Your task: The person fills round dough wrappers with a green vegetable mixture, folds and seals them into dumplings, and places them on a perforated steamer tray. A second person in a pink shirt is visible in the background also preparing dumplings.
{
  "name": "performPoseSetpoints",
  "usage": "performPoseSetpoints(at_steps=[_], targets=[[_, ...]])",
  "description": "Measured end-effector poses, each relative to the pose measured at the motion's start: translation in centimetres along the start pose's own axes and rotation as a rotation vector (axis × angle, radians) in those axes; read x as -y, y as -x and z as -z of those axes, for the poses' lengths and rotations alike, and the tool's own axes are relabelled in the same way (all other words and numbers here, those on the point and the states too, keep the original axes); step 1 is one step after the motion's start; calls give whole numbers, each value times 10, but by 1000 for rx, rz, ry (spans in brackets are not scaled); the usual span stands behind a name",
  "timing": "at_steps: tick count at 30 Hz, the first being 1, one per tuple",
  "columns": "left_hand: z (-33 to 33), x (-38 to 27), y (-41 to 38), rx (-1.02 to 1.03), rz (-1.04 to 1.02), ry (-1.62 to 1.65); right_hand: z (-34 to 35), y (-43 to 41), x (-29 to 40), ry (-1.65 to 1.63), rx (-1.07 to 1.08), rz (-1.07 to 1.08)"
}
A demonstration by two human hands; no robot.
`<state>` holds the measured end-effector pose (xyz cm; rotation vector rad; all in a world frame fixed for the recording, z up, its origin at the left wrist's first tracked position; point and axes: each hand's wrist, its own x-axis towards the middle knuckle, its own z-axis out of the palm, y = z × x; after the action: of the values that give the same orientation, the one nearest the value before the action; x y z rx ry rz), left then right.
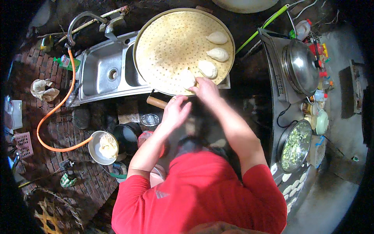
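A large round steamer tray (166, 38) dotted with small holes rests over part of the sink. Several pale, leaf-shaped dough buns lie along its right side, one near the top (217, 37), another just below (218, 54) and a third (207, 69) lower down. My right hand (206, 87) has its fingertips at the lower right side of the nearest bun (187, 78); whether they grip it cannot be told. My left hand (176, 111) is held just below the tray's near rim, fingers apart and holding nothing, close to a wooden handle (157, 102).
Left of the tray is a steel sink (102, 70), with an orange hose (43, 122) hanging from its tap. A bowl with dough (108, 146) stands lower left. On the right are a lidded wok (304, 67), a bowl of chopped greens (295, 146) and flat dough rounds (292, 190).
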<state>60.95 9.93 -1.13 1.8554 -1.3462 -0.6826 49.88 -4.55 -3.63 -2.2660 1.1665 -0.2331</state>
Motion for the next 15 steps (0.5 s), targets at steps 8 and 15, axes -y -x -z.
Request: performPoseSetpoints(at_steps=[8,15], targets=[[-6,5,7,40,9,-135,-10,10,1,-6,-86,-29],[-35,-5,3,191,-97,-86,41,142,-83,-22,-253,-193]])
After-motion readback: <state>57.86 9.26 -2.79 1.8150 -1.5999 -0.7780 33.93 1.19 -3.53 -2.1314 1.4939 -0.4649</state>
